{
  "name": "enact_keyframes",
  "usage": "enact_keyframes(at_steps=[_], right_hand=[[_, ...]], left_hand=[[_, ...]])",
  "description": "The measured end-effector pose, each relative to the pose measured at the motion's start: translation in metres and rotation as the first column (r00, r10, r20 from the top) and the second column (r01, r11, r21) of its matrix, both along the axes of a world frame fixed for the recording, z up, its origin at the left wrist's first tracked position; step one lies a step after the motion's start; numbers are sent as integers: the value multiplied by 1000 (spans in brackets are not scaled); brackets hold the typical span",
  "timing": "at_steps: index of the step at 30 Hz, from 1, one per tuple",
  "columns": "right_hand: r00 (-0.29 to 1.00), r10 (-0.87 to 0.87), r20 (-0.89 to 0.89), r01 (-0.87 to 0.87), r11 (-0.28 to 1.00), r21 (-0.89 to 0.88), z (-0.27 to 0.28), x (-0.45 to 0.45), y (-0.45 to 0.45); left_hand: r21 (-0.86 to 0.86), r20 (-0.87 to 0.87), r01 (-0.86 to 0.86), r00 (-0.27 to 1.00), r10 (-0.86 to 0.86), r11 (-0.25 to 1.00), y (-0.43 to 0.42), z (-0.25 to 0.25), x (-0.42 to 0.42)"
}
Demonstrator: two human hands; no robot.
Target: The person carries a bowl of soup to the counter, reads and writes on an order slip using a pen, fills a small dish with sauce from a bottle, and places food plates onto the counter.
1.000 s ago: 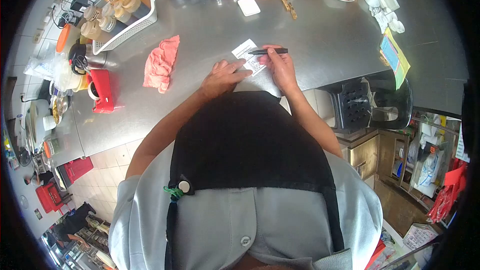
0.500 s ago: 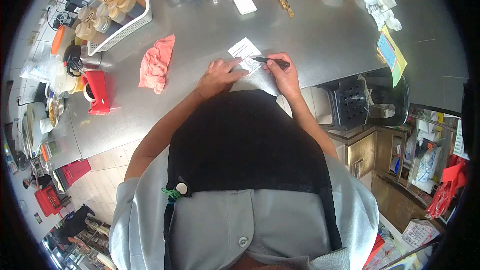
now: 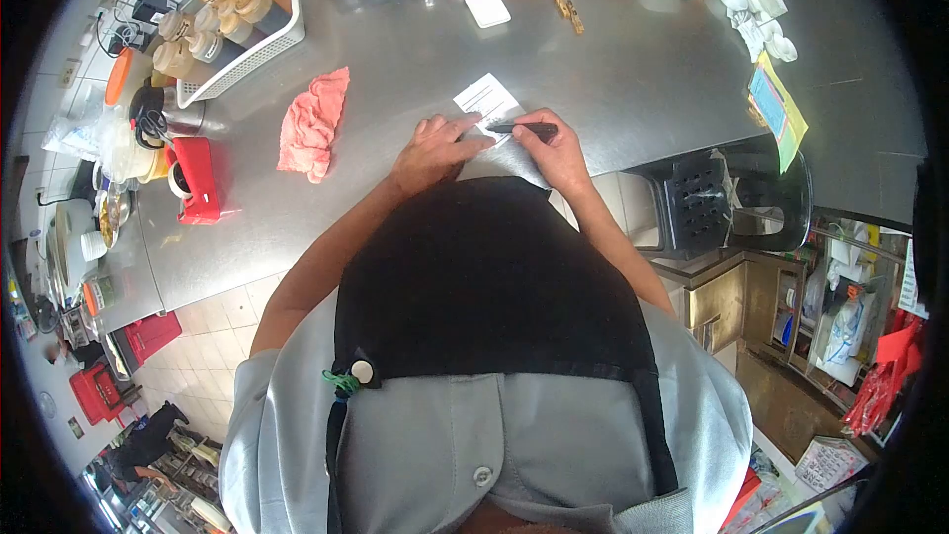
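A small white printed slip of paper (image 3: 486,95) lies on the steel table at its near edge. My left hand (image 3: 431,155) rests flat with fingers apart, and its fingertips press on the slip's lower left part. A black marker pen (image 3: 536,129) is pinched in my right hand (image 3: 560,155), its tip pointing left onto the slip. The writing under the tip is too small to read, and the hands partly cover the slip's lower end.
On the steel table (image 3: 395,69) lie a pink cloth (image 3: 313,125), a white square piece (image 3: 486,9) and wooden clothespins (image 3: 560,2). A white basket of bottles (image 3: 249,61) and a red tape dispenser (image 3: 197,181) stand left. A black stool (image 3: 692,201) is right. Another person (image 3: 143,445) stands far left.
My right hand has shifted slightly left and down with the marker pen, its tip now lower on the slip. My left hand stays on the paper.
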State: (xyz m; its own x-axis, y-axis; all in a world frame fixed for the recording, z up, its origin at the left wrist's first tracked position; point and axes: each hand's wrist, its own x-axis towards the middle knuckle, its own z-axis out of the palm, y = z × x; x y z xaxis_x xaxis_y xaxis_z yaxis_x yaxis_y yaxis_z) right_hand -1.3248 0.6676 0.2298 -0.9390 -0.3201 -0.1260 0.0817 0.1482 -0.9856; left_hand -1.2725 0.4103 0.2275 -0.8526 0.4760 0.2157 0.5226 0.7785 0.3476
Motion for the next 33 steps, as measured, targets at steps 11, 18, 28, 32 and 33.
enact_keyframes(at_steps=[11,18,28,32,33], right_hand=[[1000,6,-12,-6,1000,29,-3,2,-3],[995,-101,15,102,992,-77,-7,-4,0],[979,-160,126,181,968,-175,-8,-7,10],[978,-166,123,181,975,-125,-4,-6,10],[976,-175,129,189,976,-108,-4,-6,10]], left_hand=[[-11,5,-1,1000,1,1000,1,-1,0],[-26,51,14,999,-13,1000,-2,-5,-1],[-33,5,22,1000,-21,999,-1,0,-1],[-3,-25,26,999,-26,1000,-2,-4,-2],[-7,-31,29,999,-29,1000,-2,-6,-3]])
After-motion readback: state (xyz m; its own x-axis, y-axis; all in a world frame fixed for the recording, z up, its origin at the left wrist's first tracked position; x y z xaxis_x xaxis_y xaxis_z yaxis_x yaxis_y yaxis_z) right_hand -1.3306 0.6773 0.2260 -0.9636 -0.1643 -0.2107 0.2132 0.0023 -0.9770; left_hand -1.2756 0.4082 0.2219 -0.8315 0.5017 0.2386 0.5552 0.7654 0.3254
